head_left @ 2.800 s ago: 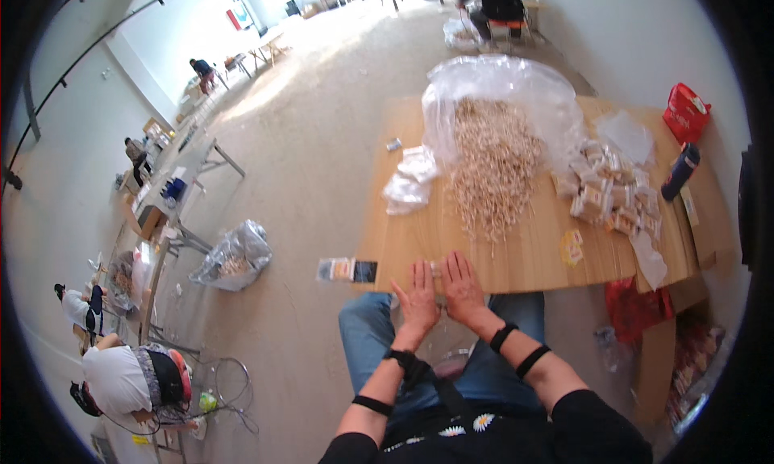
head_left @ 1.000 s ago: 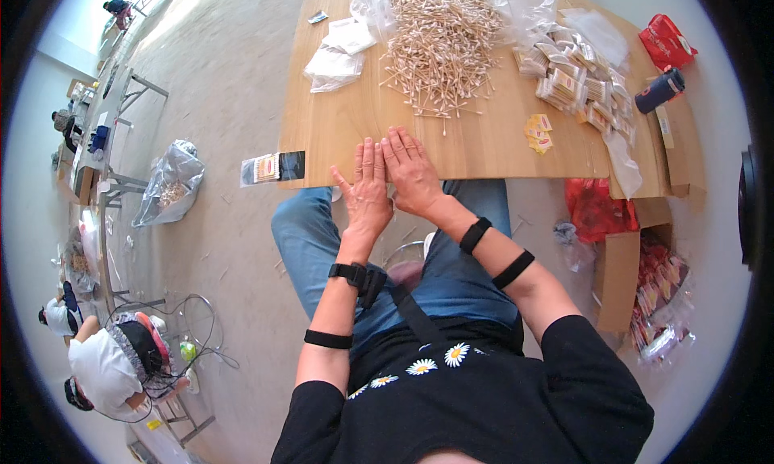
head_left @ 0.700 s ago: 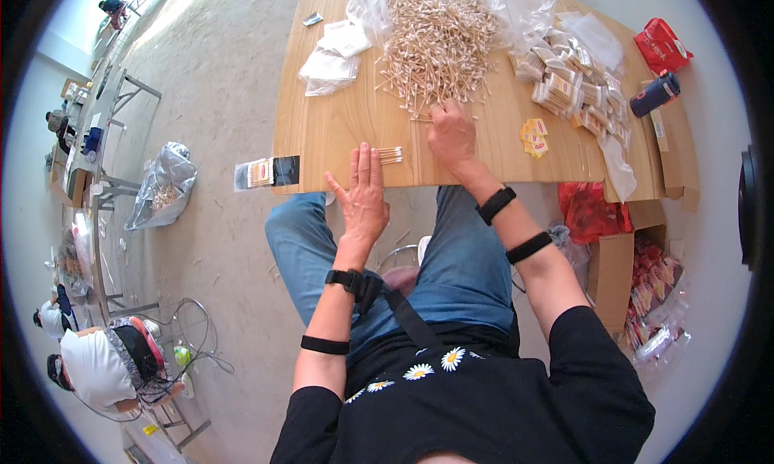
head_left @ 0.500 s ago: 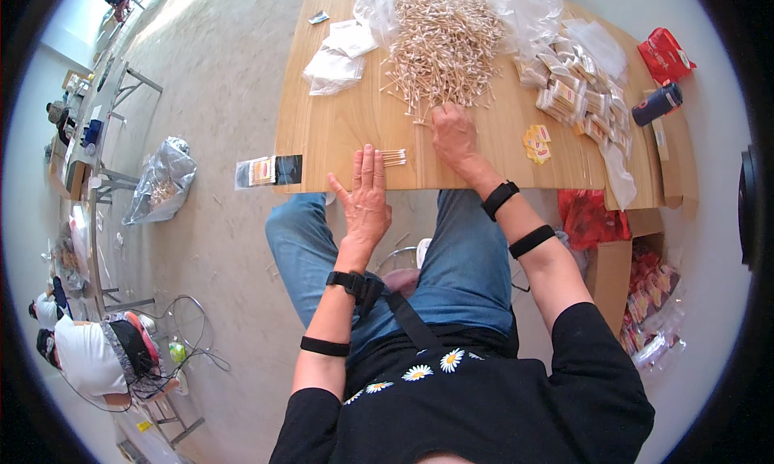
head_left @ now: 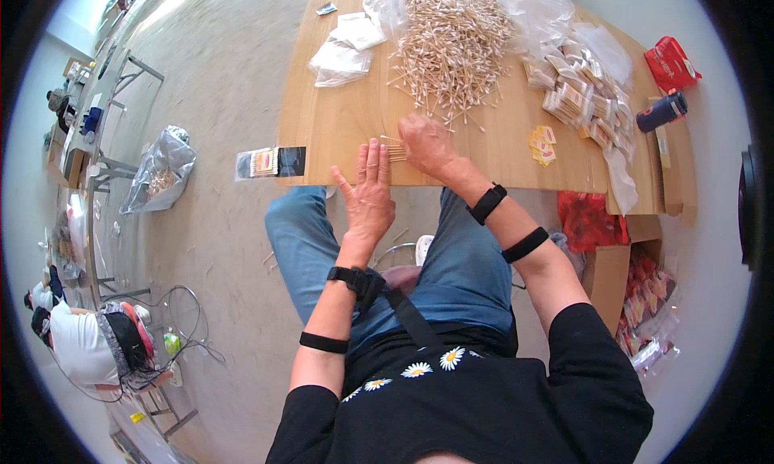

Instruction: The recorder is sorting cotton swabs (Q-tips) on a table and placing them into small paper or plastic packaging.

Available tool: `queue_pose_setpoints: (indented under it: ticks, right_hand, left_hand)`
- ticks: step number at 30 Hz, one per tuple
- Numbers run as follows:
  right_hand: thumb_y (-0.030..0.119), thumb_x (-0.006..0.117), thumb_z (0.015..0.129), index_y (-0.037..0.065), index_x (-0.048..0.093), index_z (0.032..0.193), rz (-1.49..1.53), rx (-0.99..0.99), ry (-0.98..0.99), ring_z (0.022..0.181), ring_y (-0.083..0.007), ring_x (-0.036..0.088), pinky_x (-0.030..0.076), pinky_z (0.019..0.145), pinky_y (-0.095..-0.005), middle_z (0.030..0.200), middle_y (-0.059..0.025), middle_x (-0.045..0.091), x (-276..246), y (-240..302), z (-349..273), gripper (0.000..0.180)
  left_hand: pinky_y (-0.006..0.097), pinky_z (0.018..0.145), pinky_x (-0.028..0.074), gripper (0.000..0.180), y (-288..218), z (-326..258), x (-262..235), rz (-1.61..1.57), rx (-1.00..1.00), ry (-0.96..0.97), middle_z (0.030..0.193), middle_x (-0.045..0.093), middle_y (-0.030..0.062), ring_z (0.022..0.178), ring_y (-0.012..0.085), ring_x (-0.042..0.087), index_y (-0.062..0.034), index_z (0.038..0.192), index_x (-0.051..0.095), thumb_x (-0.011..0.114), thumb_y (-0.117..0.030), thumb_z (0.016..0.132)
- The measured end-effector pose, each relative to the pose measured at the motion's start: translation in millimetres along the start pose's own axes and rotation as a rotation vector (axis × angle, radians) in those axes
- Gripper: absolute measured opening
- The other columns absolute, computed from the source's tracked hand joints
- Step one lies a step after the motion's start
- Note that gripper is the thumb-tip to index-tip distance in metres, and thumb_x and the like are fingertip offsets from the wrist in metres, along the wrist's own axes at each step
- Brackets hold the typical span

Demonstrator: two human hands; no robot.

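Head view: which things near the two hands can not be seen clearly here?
- Small bundle of sticks: partly covered by the right hand; the count is too small to tell.
- Right hand's fingers: bent under the palm, so the grip is hidden.
- Packets on the table: too small to see the contents.
- Left hand: whether it touches the bundle is unclear.

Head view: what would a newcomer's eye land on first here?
The big heap of cotton swabs at the far middle of the wooden table. Next, both hands at the near edge: the right hand flat on a small aligned bunch of swabs, the left hand open beside it. Packed sachets pile up to the right.
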State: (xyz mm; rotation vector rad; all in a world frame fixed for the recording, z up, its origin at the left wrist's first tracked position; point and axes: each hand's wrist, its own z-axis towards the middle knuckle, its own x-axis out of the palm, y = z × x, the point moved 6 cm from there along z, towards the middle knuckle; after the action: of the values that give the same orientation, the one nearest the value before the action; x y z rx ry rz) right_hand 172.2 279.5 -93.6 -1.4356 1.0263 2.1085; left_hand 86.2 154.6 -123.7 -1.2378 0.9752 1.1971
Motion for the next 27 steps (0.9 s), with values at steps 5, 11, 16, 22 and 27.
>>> queue_pose_setpoints:
  ticks: [5,11,16,22,27]
  right_hand:
    - [0.007,0.065,0.079,0.003,0.063,0.087,0.025,0.098,-0.119,0.094,-0.0348,0.064,0.053,0.083,-0.0445,0.095,-0.0174,0.065,-16,-22,-7,0.010]
    - [0.007,0.066,0.079,0.004,0.062,0.086,-0.083,0.222,-0.117,0.094,-0.0343,0.064,0.052,0.084,-0.0451,0.092,-0.0155,0.064,-17,-45,-23,0.008]
    - [0.007,0.065,0.078,0.004,0.066,0.089,-0.173,0.141,-0.059,0.095,-0.0321,0.065,0.054,0.082,-0.0431,0.095,-0.0155,0.066,-14,-26,-7,0.012]
    - [0.008,0.066,0.075,0.005,0.067,0.085,-0.219,0.291,-0.222,0.093,-0.0301,0.067,0.054,0.081,-0.0425,0.094,-0.0140,0.067,-21,-45,-14,0.010]
    - [0.009,0.065,0.076,0.004,0.067,0.083,-0.173,0.152,-0.152,0.092,-0.0321,0.066,0.054,0.080,-0.0427,0.091,-0.0150,0.067,-19,-30,-7,0.009]
  left_hand:
    - [0.073,0.113,0.006,0.111,2,-2,3,0.055,0.008,-0.011,0.167,0.013,0.0069,0.155,0.0226,0.012,-0.0090,0.158,0.019,0.078,-0.016,0.064]
    - [0.073,0.114,0.003,0.100,0,0,-4,-0.061,-0.005,-0.001,0.166,0.016,0.0052,0.154,0.0218,0.015,-0.0104,0.158,0.020,0.067,-0.008,0.070]
    - [0.073,0.114,0.002,0.100,1,0,-3,-0.048,-0.009,0.002,0.166,0.016,0.0054,0.154,0.0222,0.014,-0.0101,0.158,0.020,0.067,-0.007,0.070]
    - [0.073,0.114,0.003,0.100,-1,0,-2,-0.083,-0.009,0.029,0.166,0.015,0.0054,0.154,0.0221,0.014,-0.0101,0.158,0.021,0.067,-0.008,0.070]
    - [0.073,0.114,0.003,0.101,1,-2,-4,-0.068,-0.010,0.007,0.167,0.015,0.0054,0.154,0.0219,0.014,-0.0098,0.158,0.021,0.068,-0.009,0.069]
